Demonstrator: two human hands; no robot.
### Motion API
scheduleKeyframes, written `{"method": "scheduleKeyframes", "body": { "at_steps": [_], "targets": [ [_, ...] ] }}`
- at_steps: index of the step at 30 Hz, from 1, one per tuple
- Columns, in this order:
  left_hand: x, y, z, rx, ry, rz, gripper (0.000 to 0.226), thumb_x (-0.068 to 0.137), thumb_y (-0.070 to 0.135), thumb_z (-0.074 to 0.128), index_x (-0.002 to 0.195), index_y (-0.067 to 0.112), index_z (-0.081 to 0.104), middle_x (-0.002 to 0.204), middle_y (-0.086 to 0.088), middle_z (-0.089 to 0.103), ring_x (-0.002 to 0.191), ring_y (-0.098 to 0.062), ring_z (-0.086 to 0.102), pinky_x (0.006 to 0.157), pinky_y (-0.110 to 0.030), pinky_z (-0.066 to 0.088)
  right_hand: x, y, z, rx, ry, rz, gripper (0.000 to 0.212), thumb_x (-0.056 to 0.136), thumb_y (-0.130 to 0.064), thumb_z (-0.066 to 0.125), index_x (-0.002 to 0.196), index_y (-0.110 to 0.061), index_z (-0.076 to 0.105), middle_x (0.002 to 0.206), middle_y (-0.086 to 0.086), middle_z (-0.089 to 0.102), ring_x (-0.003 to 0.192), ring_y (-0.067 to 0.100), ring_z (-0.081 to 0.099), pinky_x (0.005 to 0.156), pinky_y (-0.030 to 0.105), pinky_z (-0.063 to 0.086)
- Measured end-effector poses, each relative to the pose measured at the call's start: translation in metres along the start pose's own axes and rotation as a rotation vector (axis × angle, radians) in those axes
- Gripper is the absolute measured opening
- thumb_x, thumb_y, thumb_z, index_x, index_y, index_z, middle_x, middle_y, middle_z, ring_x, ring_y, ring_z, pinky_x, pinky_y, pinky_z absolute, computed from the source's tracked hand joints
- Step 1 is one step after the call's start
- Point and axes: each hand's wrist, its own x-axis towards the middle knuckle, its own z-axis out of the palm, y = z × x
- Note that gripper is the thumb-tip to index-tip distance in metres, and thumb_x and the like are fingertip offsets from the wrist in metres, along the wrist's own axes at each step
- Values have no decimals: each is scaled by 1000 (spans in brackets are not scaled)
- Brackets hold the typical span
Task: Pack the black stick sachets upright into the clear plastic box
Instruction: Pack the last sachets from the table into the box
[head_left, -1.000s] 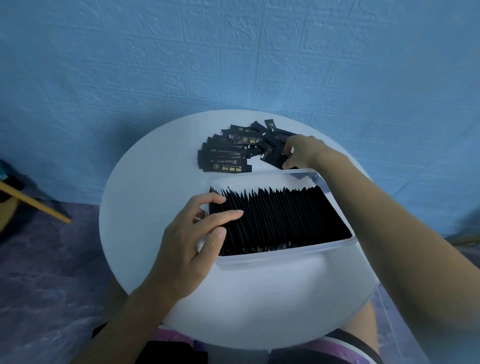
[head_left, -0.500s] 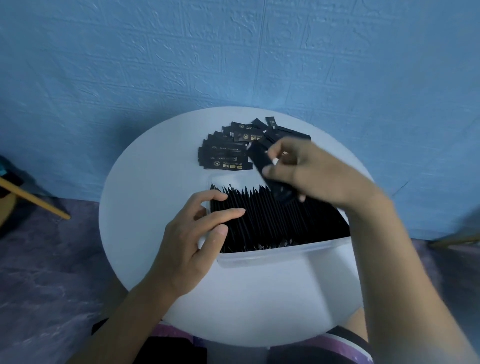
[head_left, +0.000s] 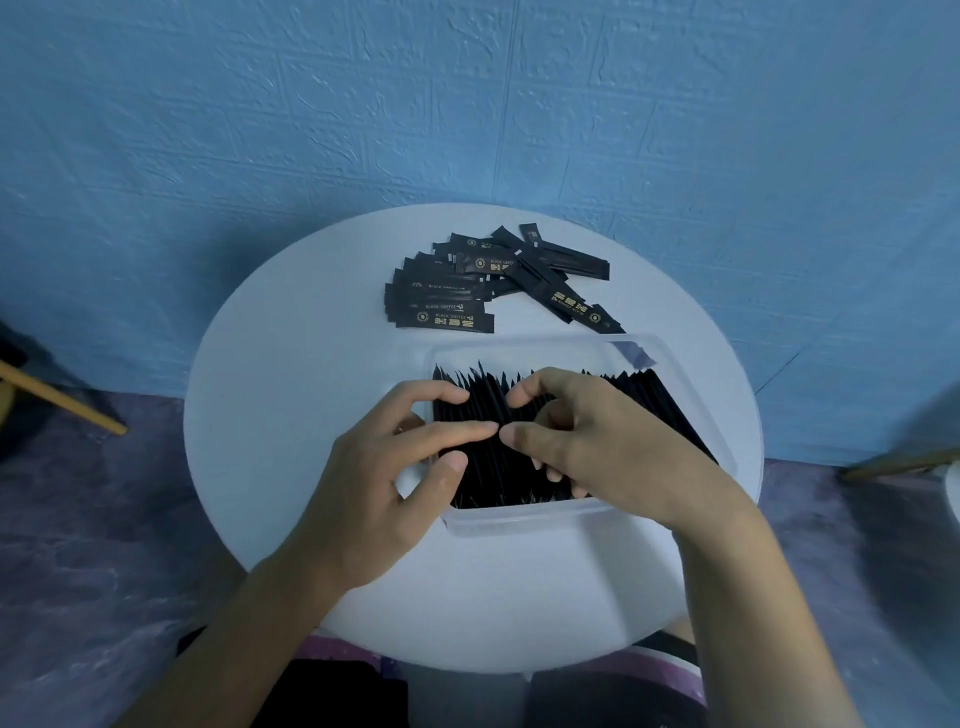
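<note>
Head view: a clear box (head_left: 519, 522) sits mid-table (head_left: 311, 415), packed with upright black sachets (head_left: 649, 410). Our left hand (head_left: 384, 488), fingers nearly straight, touches the row's left end. Our right hand (head_left: 597, 441) curls into the row; whether it pinches one, we cannot tell. We judge one is being slotted in. Next calls for reaching to the loose pile (head_left: 447, 317) at the far edge.
</note>
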Motion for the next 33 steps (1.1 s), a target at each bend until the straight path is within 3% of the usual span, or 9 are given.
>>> {"method": "scheduleKeyframes", "body": {
  "at_steps": [9, 12, 17, 22, 25, 33],
  "targets": [
    [7, 7, -4, 138, -4, 7, 36, 94, 32, 51, 124, 32, 72, 127, 14, 57, 78, -9, 54, 74, -26, 49, 6, 3, 4, 23, 51, 13, 14, 94, -33, 68, 105, -28, 61, 62, -6, 63, 54, 7, 59, 54, 23, 48],
    [12, 12, -4, 194, -56, -2, 38, 98, 38, 46, 129, 39, 68, 134, 18, 52, 76, -9, 53, 70, -19, 44, 6, 5, 3, 36, 51, 3, 12, 95, -31, 68, 104, -26, 62, 61, -5, 62, 53, 8, 58, 54, 22, 48],
    [12, 11, -3, 171, -131, -39, 40, 101, 42, 39, 131, 41, 66, 141, 22, 46, 75, -4, 55, 68, -11, 39, 3, 7, 2, 46, 53, -6, 10, 95, -29, 68, 101, -23, 62, 61, -3, 64, 54, 9, 59, 57, 24, 49],
    [12, 11, -2, 158, -130, -46, 39, 101, 41, 39, 128, 40, 67, 140, 22, 46, 76, -6, 56, 68, -10, 38, 1, 7, -1, 17, 6, -5, 12, 98, -28, 63, 93, -18, 62, 61, -1, 66, 55, 11, 59, 64, 34, 54],
    [11, 10, -1, 144, -118, -38, 39, 101, 38, 40, 127, 38, 69, 141, 19, 48, 76, -2, 55, 69, -7, 36, 1, 6, -3, 7, -6, 0, 13, 98, -26, 62, 92, -15, 60, 61, -1, 66, 55, 9, 59, 65, 33, 55],
    [3, 5, 6, 28, -79, -61, 41, 101, 34, 38, 127, 34, 69, 143, 17, 45, 72, -7, 54, 68, -10, 37, 4, 4, -1, -88, 17, 11, 17, 99, -32, 60, 87, -19, 57, 55, -4, 64, 48, 10, 48, 58, 31, 42]
  ]
}}
